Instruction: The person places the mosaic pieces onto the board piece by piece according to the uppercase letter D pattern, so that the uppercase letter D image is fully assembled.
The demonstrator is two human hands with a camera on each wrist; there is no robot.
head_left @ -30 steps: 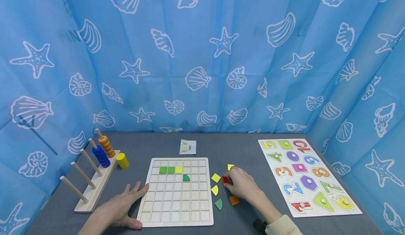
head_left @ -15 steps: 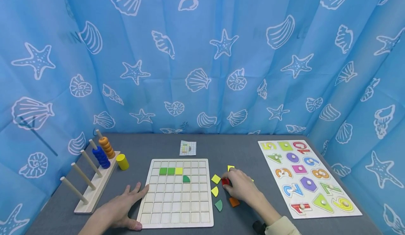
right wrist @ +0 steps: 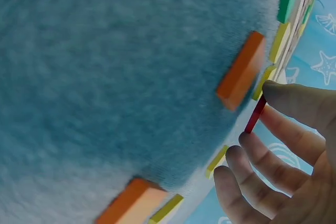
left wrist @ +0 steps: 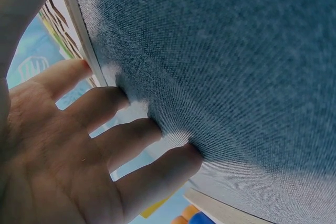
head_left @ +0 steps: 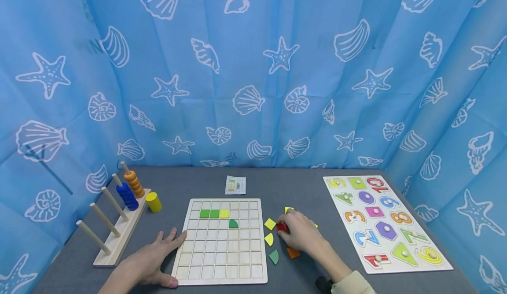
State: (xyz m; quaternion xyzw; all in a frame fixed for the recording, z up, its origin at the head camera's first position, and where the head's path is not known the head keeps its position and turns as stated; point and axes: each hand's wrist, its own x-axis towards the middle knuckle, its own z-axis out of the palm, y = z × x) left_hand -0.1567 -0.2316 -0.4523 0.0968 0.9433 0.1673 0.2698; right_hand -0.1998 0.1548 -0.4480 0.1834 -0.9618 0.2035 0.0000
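My right hand (head_left: 303, 230) pinches a small red tile (head_left: 281, 226), with the thumb on one edge and a fingertip on the other in the right wrist view. My left hand (head_left: 148, 261) lies with fingers spread at the left edge of a pale wooden grid board (head_left: 219, 259), index fingertip and thumb touching its rim. On the board sit two green squares (head_left: 204, 214), a yellow square (head_left: 224, 214) and a green quarter-circle (head_left: 233, 223). Near the right hand lie a yellow square (head_left: 270, 224), a yellow quarter-circle (head_left: 269, 239), a green quarter-circle (head_left: 274, 256) and an orange piece (head_left: 293, 253).
A printed pattern card (head_left: 235, 185) lies behind the board. A peg stand (head_left: 123, 228) with blue and orange rings stands at left beside a yellow cylinder (head_left: 153, 202). A number puzzle board (head_left: 384, 259) lies at right. A blue shell-patterned curtain (head_left: 253, 109) encloses the table.
My right hand has shifted slightly left with the red tile, uncovering a bit of a yellow piece on its right side. My left hand stays at the board's edge.
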